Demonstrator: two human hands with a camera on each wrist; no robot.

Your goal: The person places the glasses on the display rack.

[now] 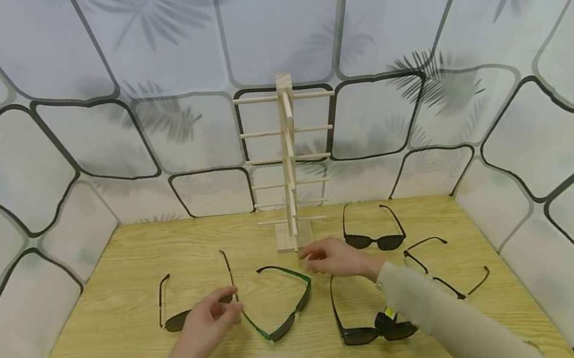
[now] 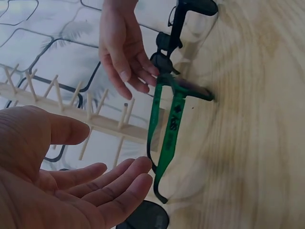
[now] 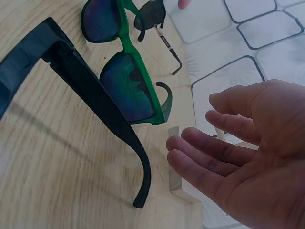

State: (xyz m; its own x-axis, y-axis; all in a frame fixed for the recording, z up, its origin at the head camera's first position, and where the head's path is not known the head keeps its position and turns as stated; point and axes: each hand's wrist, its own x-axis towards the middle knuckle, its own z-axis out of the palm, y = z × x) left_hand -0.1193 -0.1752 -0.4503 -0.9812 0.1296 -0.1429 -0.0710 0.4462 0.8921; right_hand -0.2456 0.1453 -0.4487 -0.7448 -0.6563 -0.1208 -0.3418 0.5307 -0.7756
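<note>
My left hand (image 1: 206, 328) hovers above dark-lensed sunglasses (image 1: 177, 322) with thin temples, hiding part of them. Its fingers are relaxed and hold nothing. Green-framed sunglasses (image 1: 284, 327) lie unfolded between my hands; in the left wrist view their green temple (image 2: 170, 126) shows beyond the left fingertips. My right hand (image 1: 339, 257) is just in front of the wooden rack's base (image 1: 284, 239), fingers loosely bent and empty. Below its wrist sit black sunglasses (image 1: 360, 335), partly covered by the sleeve, with a small dark piece and a yellow-green tag at the bridge.
A wooden display rack (image 1: 287, 142) with several pairs of horizontal pegs stands at the table's back. Black sunglasses (image 1: 389, 243) lie right of its base, and thin-framed glasses (image 1: 450, 287) lie farther right. Patterned fabric walls (image 1: 192, 131) border the wooden table (image 1: 115, 289).
</note>
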